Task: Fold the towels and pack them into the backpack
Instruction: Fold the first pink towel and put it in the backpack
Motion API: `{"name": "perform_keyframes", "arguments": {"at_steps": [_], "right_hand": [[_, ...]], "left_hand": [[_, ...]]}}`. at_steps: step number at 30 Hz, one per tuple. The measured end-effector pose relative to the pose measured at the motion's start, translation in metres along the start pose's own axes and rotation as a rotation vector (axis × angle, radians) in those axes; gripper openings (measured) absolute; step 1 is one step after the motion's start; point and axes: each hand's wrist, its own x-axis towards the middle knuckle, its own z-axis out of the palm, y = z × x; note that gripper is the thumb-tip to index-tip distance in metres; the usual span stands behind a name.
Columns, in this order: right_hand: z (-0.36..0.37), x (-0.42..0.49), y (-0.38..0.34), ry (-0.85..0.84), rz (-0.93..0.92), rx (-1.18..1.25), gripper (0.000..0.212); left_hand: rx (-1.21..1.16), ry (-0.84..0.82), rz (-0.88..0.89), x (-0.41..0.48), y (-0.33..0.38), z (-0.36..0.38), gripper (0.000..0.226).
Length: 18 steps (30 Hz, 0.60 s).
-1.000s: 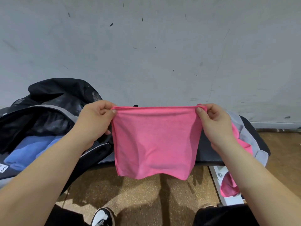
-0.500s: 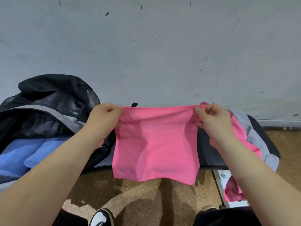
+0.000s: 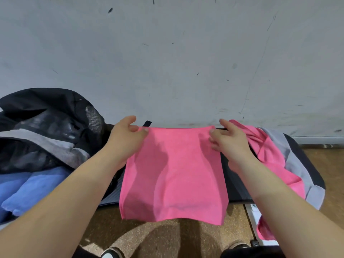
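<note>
**On the dark bench, a pink towel laid out for its next fold**

Head view, the only one. Between the open backpack point(image 3: 55, 108) on the left and a loose heap of pink and grey towels point(image 3: 268, 157) on the right: pink towel point(image 3: 173, 174), spread across the bench point(image 3: 234, 185), far edge close to the wall, near part hanging over the front edge toward the floor point(image 3: 167, 237). At the far left corner, left hand point(image 3: 128, 138); at the far right corner, right hand point(image 3: 229, 140). Thumb tip laid on each corner, forefinger lifted clear and loosely extended. Pinching from beneath by the lower fingers: cannot tell. Inside the backpack, blue towels point(image 3: 31, 187) already packed.

Judged as the step in hand: setting the pink towel down and halving it. To do it well:

- Smooth out the soft ripples in the middle first, palms flat, working outward.
- Pinch both hanging corners and bring them up to meet the far corners.
- Match edge to edge before pressing the crease.
- Keep clear of the heap on the right, to avoid dragging a stray corner into the fold.
- Aim for a packet no bulkier than the blue ones, so as to slot in beside them.
</note>
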Motion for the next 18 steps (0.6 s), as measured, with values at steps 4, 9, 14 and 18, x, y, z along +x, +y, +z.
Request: {"name": "perform_keyframes", "arguments": {"at_steps": [4,9,14,18], "right_hand": [[-0.009,-0.013,0.005,-0.144,-0.143,-0.357,0.015],[-0.024,-0.066,0.008,-0.414,-0.22,-0.807,0.034],[-0.033,-0.129,0.029,-0.515,-0.374,-1.218,0.055],[-0.038,-0.142,0.068,-0.371,-0.563,-1.364,0.061]], "left_hand": [[0.227,-0.073,0.073,-0.013,-0.009,-0.011,0.033],[0.804,-0.291,0.072,-0.053,-0.024,-0.033,0.031],[1.12,-0.266,0.111,-0.083,-0.058,-0.045,0.047],[1.013,-0.159,0.132,-0.101,-0.085,-0.041,0.046]]}}
